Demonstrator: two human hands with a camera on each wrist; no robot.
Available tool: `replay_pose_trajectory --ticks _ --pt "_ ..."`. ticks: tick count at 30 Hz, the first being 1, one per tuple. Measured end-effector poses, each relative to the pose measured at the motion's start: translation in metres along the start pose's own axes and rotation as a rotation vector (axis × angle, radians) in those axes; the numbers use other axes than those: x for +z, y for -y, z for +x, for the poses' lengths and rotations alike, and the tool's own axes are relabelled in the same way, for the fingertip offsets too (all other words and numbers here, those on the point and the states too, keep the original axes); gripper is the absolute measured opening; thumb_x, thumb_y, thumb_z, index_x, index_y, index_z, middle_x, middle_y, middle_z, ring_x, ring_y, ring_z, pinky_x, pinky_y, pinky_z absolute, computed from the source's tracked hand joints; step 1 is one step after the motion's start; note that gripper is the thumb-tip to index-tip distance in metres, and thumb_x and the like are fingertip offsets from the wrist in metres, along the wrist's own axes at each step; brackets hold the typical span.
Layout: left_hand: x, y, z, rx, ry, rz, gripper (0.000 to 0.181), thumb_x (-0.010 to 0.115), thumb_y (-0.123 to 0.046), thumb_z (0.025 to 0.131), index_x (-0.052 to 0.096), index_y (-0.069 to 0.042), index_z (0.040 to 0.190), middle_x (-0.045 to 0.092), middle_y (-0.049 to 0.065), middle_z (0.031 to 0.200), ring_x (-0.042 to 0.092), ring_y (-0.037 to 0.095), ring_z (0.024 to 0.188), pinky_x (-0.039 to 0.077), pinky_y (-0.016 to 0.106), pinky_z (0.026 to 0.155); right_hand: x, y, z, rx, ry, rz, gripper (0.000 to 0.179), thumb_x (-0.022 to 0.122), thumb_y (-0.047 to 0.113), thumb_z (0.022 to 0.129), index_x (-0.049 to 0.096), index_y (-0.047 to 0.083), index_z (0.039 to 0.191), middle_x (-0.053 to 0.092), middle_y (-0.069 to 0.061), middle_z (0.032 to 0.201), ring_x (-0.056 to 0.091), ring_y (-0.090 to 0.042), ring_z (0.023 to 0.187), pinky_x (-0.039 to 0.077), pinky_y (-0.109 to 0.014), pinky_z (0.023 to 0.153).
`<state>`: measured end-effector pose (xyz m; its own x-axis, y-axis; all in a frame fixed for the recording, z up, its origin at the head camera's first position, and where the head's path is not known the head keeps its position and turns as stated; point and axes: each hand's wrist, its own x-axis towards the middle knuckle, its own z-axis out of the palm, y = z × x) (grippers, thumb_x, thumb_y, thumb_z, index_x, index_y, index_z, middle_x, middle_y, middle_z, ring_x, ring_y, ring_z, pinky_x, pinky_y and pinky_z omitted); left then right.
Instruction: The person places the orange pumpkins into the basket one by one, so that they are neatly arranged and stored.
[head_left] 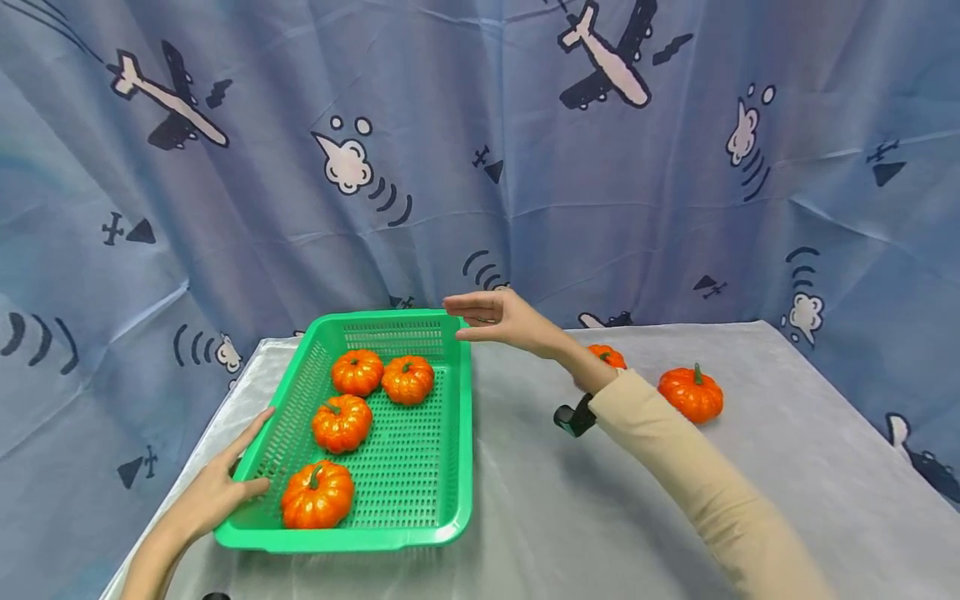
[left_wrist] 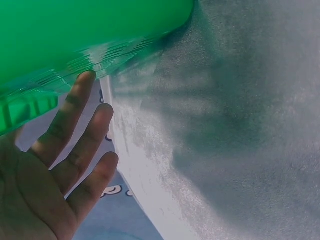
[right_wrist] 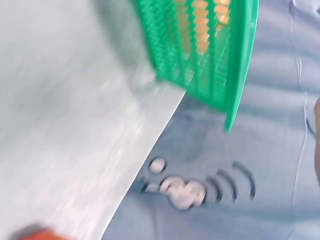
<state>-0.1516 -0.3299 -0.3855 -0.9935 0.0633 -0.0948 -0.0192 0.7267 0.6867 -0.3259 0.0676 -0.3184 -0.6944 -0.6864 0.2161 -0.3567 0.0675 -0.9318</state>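
A green plastic basket [head_left: 467,433] with slotted walls stands on the table, holding several shiny orange pumpkins [head_left: 318,496]. At its left side is my left hand [head_left: 213,492], thumb and forefinger at the rim. The left wrist view shows the other fingers [left_wrist: 82,145] straight, one fingertip against or very near the basket wall [left_wrist: 100,30]. Over the basket's back right corner hovers my right hand [head_left: 510,321], empty, its fingers extended and thumb apart. The right wrist view catches the basket's slotted side [right_wrist: 200,55] and just a sliver of that hand at the right edge.
Right of the basket, one small pumpkin [head_left: 692,394] sits on the grey-white tablecloth [head_left: 540,508]. Another pumpkin [head_left: 607,357] is partly hidden behind my right forearm. A blue curtain [head_left: 450,167] printed with planes hangs behind the table.
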Motion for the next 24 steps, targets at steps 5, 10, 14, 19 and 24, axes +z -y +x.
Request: replay_pose_trajectory --ticks 5,10,14,19,24 --pt "-0.002 0.001 0.001 0.011 0.002 0.005 0.095 0.067 -0.010 0.081 0.010 -0.021 0.156 0.043 0.042 0.129 0.061 0.032 0.090 0.047 0.036 0.067 -0.024 -0.002 -0.040 0.028 -0.003 0.031 0.054 0.067 0.001 0.086 0.050 0.000 0.138 0.050 -0.015 0.141 0.045 -0.031 0.130 0.043 -0.032 0.098" --pt "-0.002 0.001 0.000 0.017 0.006 0.001 0.095 0.067 -0.009 0.081 0.010 -0.020 0.155 0.042 0.042 0.131 0.061 0.035 0.093 0.048 0.037 0.068 -0.048 -0.006 -0.082 0.059 -0.027 0.027 0.057 0.068 0.002 0.087 0.047 0.000 0.140 0.049 -0.016 0.141 0.047 -0.027 0.129 0.047 -0.034 0.094" --pt "-0.003 0.001 -0.001 0.020 0.003 0.008 0.095 0.067 -0.009 0.081 0.009 -0.021 0.156 0.041 0.042 0.132 0.061 0.035 0.093 0.047 0.038 0.069 -0.071 -0.013 -0.115 0.088 -0.035 0.038 0.059 0.065 0.001 0.088 0.042 -0.001 0.143 0.050 -0.009 0.141 0.050 -0.018 0.127 0.047 -0.033 0.093" --pt "-0.003 0.001 -0.001 0.037 -0.005 0.021 0.095 0.066 -0.008 0.081 0.009 -0.020 0.156 0.038 0.041 0.135 0.061 0.037 0.094 0.048 0.040 0.070 -0.108 -0.022 -0.164 0.133 -0.025 0.016 0.058 0.059 -0.004 0.090 0.039 0.001 0.145 0.049 -0.003 0.143 0.049 -0.014 0.127 0.046 -0.031 0.093" --pt "-0.001 0.000 -0.001 0.056 -0.012 0.039 0.094 0.067 -0.009 0.080 0.011 -0.020 0.155 0.037 0.039 0.138 0.060 0.039 0.097 0.047 0.042 0.072 -0.149 -0.034 -0.223 0.255 -0.050 0.009 0.058 0.052 -0.007 0.093 0.036 0.006 0.148 0.051 0.012 0.139 0.049 -0.003 0.124 0.047 -0.026 0.092"
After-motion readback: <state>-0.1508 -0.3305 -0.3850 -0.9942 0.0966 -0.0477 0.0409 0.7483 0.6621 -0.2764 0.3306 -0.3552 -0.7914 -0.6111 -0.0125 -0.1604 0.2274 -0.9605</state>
